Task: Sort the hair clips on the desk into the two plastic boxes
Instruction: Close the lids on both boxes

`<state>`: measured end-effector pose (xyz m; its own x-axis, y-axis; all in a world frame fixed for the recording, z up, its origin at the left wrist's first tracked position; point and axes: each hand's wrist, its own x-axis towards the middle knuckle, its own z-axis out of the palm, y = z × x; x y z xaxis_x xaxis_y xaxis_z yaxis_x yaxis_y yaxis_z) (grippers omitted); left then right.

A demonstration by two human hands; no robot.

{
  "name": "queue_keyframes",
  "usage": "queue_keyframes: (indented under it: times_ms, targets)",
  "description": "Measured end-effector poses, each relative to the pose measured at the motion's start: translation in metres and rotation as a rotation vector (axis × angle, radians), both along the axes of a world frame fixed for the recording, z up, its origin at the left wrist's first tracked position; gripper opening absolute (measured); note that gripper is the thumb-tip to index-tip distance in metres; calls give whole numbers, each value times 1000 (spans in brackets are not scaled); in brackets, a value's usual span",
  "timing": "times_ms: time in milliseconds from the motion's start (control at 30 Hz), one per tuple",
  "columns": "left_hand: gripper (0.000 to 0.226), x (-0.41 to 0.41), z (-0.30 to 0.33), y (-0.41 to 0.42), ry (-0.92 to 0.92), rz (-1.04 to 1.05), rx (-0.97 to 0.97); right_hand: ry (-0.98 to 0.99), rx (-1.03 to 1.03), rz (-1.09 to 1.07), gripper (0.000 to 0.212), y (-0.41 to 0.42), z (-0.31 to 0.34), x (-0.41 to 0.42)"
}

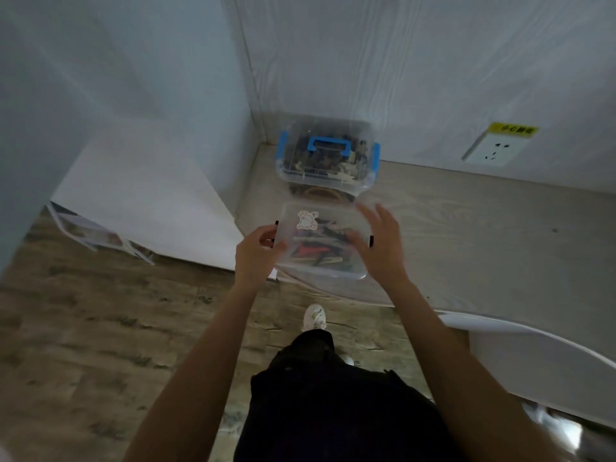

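Left hand (pixel 256 251) grip on clear lidded box (pixel 321 248), colourful clips inside

Two plastic boxes, two hands, one desk

One blue-latched box (pixel 326 155), one stickered box (pixel 321 243); a left hand (pixel 258 253), a right hand (pixel 380 243); one desk (pixel 466 235); one wall socket (pixel 493 151). Hair clips (pixel 316 253) are too blurred to count.

Wall socket (pixel 495 150), white shoe (pixel 314 317), wooden floor (pixel 83 328)

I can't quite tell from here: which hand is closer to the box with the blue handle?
Right. The right hand reaches up nearly to the blue-handled box; the left hand sits lower, gripping the sticker box at its left latch.
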<state>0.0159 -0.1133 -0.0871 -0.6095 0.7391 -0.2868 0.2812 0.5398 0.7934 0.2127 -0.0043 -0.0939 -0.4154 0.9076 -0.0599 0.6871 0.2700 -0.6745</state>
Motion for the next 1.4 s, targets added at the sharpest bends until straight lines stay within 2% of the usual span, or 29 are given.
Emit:
queue_keyframes:
  times_ms: [33, 67, 133, 167, 200, 267, 333, 433, 533, 667, 867, 967, 1133, 1200, 1300, 1400]
  targets:
    - [46, 1, 0, 1, 29, 8, -15, 99, -104, -145, 66, -3, -1, 6]
    - [51, 1, -1, 3, 17, 27, -37, 179, -291, -256, 72, -5, -1, 10]
    - [61, 2, -1, 6, -226, 141, -92, 345, -724, -420, 76, -9, 0, 13]
    - [64, 3, -1, 6, -379, 209, -110, 421, -854, -475, 70, -11, 1, 12]
    - [66, 3, -3, 5, -508, 268, -100, 459, -885, -501, 62, -13, -1, 11]
    - [60, 7, -5, 1, -575, 285, -55, 446, -771, -527, 48, -19, -6, 9]
    - [42, 14, -3, 0, -461, 251, 18, 320, -564, -507, 39, -25, -8, 6]
    - [48, 26, -5, -1, -264, 211, 118, 83, -260, -376, 25, -32, -5, 3]
    - [47, 31, -6, 0, -139, 197, 123, -60, -117, -303, 24, -38, -1, 1]
    - [43, 22, -2, -3, -46, 139, 98, -40, -33, -279, 21, -37, 16, 0]
    - [39, 0, 63, 19, 69, 153, 291, 64, 187, -224, 23, -10, 79, -13]
    - [39, -12, 95, 44, 33, 129, 376, 179, 188, -233, 23, 11, 104, -20]
    - [38, -23, 108, 96, -3, -7, 413, 478, -122, -359, 39, 65, 101, -43]
    - [43, -28, 99, 110, -3, -48, 373, 474, -179, -360, 45, 78, 90, -47]
    - [44, -38, 80, 117, -41, -113, 292, 430, -158, -279, 47, 85, 77, -49]
    - [44, -44, 69, 119, 22, -202, 288, 477, -186, -159, 52, 86, 68, -48]
